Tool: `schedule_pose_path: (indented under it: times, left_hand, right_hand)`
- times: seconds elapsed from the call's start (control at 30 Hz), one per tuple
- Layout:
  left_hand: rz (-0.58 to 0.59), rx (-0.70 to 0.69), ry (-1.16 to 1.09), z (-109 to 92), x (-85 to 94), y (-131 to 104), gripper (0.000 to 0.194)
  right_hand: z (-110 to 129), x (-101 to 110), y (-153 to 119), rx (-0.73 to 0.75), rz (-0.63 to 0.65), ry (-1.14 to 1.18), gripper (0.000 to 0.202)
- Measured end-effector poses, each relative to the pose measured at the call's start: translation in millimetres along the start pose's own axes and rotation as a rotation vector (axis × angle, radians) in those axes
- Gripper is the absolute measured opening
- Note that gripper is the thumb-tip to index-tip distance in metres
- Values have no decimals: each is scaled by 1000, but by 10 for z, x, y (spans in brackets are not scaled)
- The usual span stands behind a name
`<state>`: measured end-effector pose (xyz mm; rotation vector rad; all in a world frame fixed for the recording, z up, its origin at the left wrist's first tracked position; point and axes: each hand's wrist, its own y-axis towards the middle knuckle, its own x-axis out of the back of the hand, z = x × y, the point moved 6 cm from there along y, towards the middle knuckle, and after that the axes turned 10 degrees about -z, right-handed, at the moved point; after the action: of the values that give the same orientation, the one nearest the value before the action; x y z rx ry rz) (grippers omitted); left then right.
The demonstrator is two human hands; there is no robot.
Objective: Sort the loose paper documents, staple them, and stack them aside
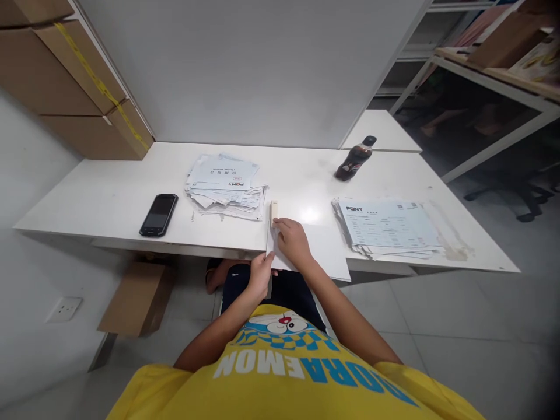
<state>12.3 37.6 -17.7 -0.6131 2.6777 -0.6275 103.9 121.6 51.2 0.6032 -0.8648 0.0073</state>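
Note:
A white sheaf of paper (326, 248) lies at the table's front edge, its near side jutting out over my lap. My left hand (261, 273) is closed on its left corner, thumb on top and fingers beneath. Just above, my right hand (292, 240) is closed round the near end of a narrow cream stapler (274, 211), which lies along the paper's left edge. My fingers partly cover the stapler, so I cannot tell whether the paper is between its jaws.
Left of my hands is a stack of printed forms (223, 181), then a black phone (158, 215). On the right are another stack of forms (389, 224) and a cola bottle (355, 159). Cardboard boxes (65, 87) stand at the back left; a grey panel (245, 70) rises behind the table.

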Motion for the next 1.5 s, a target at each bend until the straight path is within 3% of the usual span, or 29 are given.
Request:
schedule_pose_path:
  times: [0.1,0.2,0.27,0.33,0.43,0.5,0.57,0.6,0.67,0.73,0.77,0.8,0.83,0.97,1.03,1.1,1.2,1.3,1.4,1.43,1.5]
  left_hand:
    - [-23,-39,28,-129,113,-185,39]
    - [-50,-9,-18,-294,280,-395,39]
    - [0,65,-48,-394,336,-509,40]
    - [137,106,7,-516,305,-569,41]
    - [406,-30,237,-808,144,-459,44]
    - [426,-280,453,-1099,48,-163,43]
    - [209,-626,721,-1459,-7,281,34]
    - [80,-763,843,-1614,-40,515,33]
    - [-147,-927,1004,-1825,-110,964,38]
    - [-282,-994,1140,-1884,-180,1327,55]
    - [-335,-1001,1187,-1872,-196,1461,62]
    - [-373,-1008,1222,-1841,-204,1558,67]
    - [-406,-1018,1239,-1803,-201,1619,67]
    - [-473,-1086,1171,-1688,-122,1638,47]
    - [-483,-1099,1096,-1690,-66,1613,40]
    - [-492,-1080,1034,-1724,-14,1607,35]
    - [-523,-997,939,-1796,81,1615,38]
    - [-544,-1005,772,-1844,183,1471,38]
    - [-429,-1181,650,-1728,149,1008,37]
    - [-350,-1251,646,-1624,84,792,37]
    - [-137,-1398,697,-1328,-131,310,34]
  right_hand:
    - [135,189,-163,43,70,72,44]
    - [365,355,-541,171,295,209,76]
    - [461,474,-788,235,355,193,77]
    - [462,615,-917,266,289,148,70]
    - [213,938,-854,216,39,12,67]
    - [-106,1274,-712,96,-170,-180,53]
    - [-421,1703,-593,-33,-422,-386,40]
    - [-526,1943,-571,-55,-607,-444,36]
    - [-634,2331,-629,7,-1014,-509,31]
    - [-727,2475,-751,113,-1311,-528,30]
    - [-813,2453,-786,130,-1355,-522,31]
    - [-935,2380,-787,117,-1316,-500,33]
    - [-1094,2263,-763,73,-1210,-466,36]
    - [-1916,1518,-668,-200,-472,-267,46]
    - [-2233,1291,-714,-298,-279,-142,48]
    - [-2390,1211,-757,-367,-193,-63,49]
    - [-2249,1223,-808,-402,-160,-65,45]
    - [-1728,1366,-874,-307,-383,-66,33]
    - [-1225,1497,-1009,-256,-678,-7,26]
    - [-1114,1478,-1035,-270,-701,43,26]
    - [-948,1299,-1006,-315,-567,230,31]
